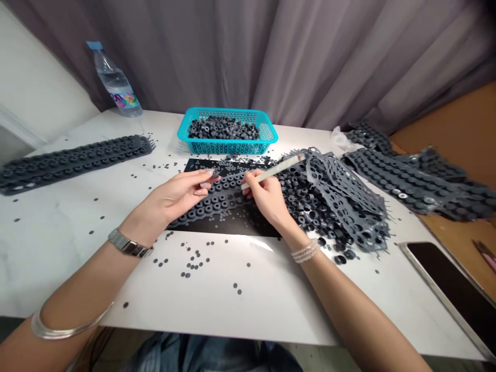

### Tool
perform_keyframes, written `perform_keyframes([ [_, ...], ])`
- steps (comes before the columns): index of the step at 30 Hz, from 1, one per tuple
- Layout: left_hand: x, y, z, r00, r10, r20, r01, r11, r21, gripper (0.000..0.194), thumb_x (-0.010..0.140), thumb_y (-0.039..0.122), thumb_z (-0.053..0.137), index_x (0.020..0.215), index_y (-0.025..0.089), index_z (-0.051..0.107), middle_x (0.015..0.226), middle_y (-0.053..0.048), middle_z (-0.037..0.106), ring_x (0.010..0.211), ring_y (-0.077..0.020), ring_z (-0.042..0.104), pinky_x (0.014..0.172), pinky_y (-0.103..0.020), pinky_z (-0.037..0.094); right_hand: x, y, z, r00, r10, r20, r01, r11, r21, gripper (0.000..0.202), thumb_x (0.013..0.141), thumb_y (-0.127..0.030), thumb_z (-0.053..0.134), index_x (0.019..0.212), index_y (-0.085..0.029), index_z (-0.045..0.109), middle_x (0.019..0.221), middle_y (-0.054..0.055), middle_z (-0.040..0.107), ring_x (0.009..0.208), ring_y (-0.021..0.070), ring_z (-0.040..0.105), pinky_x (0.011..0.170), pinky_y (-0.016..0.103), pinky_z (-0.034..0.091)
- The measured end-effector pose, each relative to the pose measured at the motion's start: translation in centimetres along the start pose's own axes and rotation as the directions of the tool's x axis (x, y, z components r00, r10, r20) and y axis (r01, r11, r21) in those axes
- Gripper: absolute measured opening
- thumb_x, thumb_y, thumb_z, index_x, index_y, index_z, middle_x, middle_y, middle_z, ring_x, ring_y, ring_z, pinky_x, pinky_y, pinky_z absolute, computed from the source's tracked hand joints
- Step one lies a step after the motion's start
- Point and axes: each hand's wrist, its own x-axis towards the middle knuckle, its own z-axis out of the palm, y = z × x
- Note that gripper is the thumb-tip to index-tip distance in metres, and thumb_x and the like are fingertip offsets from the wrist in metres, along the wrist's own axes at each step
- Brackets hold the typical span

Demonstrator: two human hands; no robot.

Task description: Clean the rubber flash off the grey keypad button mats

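My left hand (pixel 184 194) is closed in a pinch, with a small dark rubber piece (pixel 216 174) at its fingertips. It hovers by a grey moulded rubber sheet (pixel 213 203) studded with rows of round, holed bushings. In my right hand (pixel 268 199) is a pale, slim stick-like tool (pixel 284 165), its upper end pointing up and right. The fingers of that hand rest at the sheet's right part and hide its edge. Under the sheet lies a black mat (pixel 194 228). Right of it spreads a pile of loose black rubber bushings (pixel 306 201).
A turquoise basket (pixel 228 146) of bushings stands behind the mat. Punched-out sheets (pixel 349 201) lie on the pile; other studded sheets (pixel 73 160) lie left and right (pixel 422 181). A water bottle (pixel 118 85), a phone (pixel 445 289) and scattered small discs (pixel 191 266) are on the white table.
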Motion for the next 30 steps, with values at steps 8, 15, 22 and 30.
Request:
perform_keyframes([
  [8, -0.8, 0.2, 1.5, 0.982, -0.182, 0.057, 0.191, 0.924, -0.331, 0.02, 0.091, 0.002, 0.047, 0.082, 0.007, 0.064, 0.086, -0.013, 0.062, 0.064, -0.0068, 0.051, 0.048, -0.012, 0.042, 0.0, 0.4, -0.6, 0.992, 0.1, -0.071, -0.084, 0.976, 0.203, 0.035, 0.085, -0.05, 0.056, 0.073, -0.018, 0.062, 0.061, 0.0, 0.059, 0.057, 0.0127, 0.057, 0.053, 0.022, 0.046],
  [15, -0.7, 0.1, 1.6, 0.982, -0.178, 0.059, 0.188, 0.917, -0.351, 0.021, 0.094, 0.006, 0.044, 0.089, 0.007, 0.065, 0.088, -0.012, 0.062, 0.068, -0.0065, 0.056, 0.055, -0.012, 0.048, 0.1, 0.9, -0.5, 0.994, 0.094, -0.062, -0.083, 0.982, 0.172, 0.036, 0.085, -0.052, 0.057, 0.074, -0.018, 0.063, 0.062, 0.0, 0.06, 0.057, 0.0137, 0.058, 0.054, 0.024, 0.048],
  [22, -0.6, 0.0, 1.5, 0.99, -0.137, 0.023, 0.137, 0.931, -0.339, 0.019, 0.094, 0.008, 0.047, 0.092, 0.007, 0.066, 0.094, -0.014, 0.066, 0.085, -0.012, 0.066, 0.077, -0.018, 0.057, -0.2, 0.4, -0.6, 0.994, 0.085, -0.071, -0.072, 0.982, 0.172, 0.037, 0.086, -0.052, 0.057, 0.073, -0.018, 0.062, 0.066, 0.001, 0.06, 0.061, 0.0143, 0.06, 0.054, 0.024, 0.049],
  [30, -1.2, 0.0, 1.6, 0.99, -0.129, 0.06, 0.142, 0.913, -0.381, 0.022, 0.098, 0.013, 0.044, 0.097, 0.006, 0.064, 0.106, -0.019, 0.07, 0.105, -0.02, 0.069, 0.093, -0.027, 0.058, -1.7, -1.2, -0.6, 1.0, 0.027, 0.0, -0.027, 0.99, 0.142, 0.034, 0.088, -0.052, 0.058, 0.078, -0.02, 0.059, 0.067, 0.0, 0.062, 0.059, 0.0143, 0.06, 0.048, 0.023, 0.046],
])
